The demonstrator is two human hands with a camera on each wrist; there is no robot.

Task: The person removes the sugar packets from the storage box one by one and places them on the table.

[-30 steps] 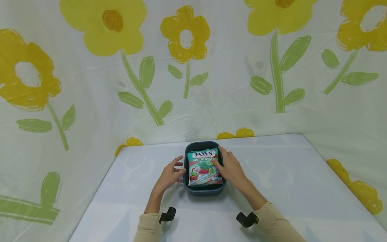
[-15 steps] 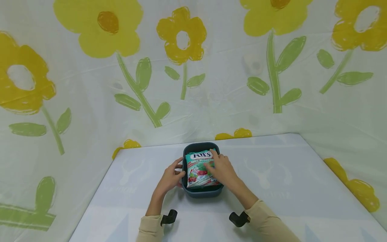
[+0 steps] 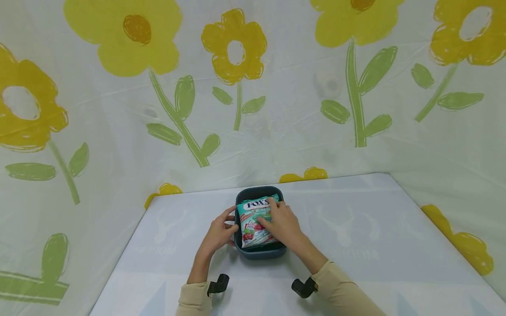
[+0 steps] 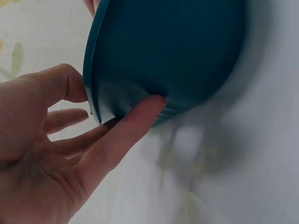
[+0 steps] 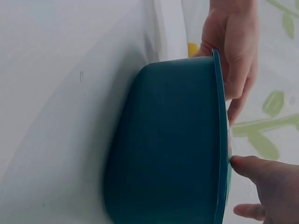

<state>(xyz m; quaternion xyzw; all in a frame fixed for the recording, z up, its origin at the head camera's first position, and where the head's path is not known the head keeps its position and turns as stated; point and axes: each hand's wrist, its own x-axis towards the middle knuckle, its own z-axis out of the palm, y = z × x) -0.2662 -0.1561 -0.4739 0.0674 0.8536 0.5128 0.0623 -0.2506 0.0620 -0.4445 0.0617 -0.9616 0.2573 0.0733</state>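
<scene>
A dark teal plastic box [image 3: 261, 254] stands on the table, and a green and red Fox's candy bag [image 3: 253, 239] lies in it with its printed face up. My left hand [image 3: 217, 231] holds the box by its left side. The left wrist view shows one finger bent at the rim [image 4: 88, 70] and another pressing the outer wall. Over the bag's right part my right hand [image 3: 283, 224] touches it with thumb and forefinger spread apart. In the right wrist view one of its fingertips meets the bag just above the rim, and a lower finger stands off it.
The pale table [image 3: 340, 263] has a faint printed pattern and ends at a back edge close behind the box. A white cloth [image 3: 292, 131] with yellow flowers hangs behind and at both sides. A small black camera mount [image 3: 304, 287] sits on each wrist.
My right hand has moved left from the box's right rim onto the candy bag, which now lies slightly turned. My left fingers have come against the box's side.
</scene>
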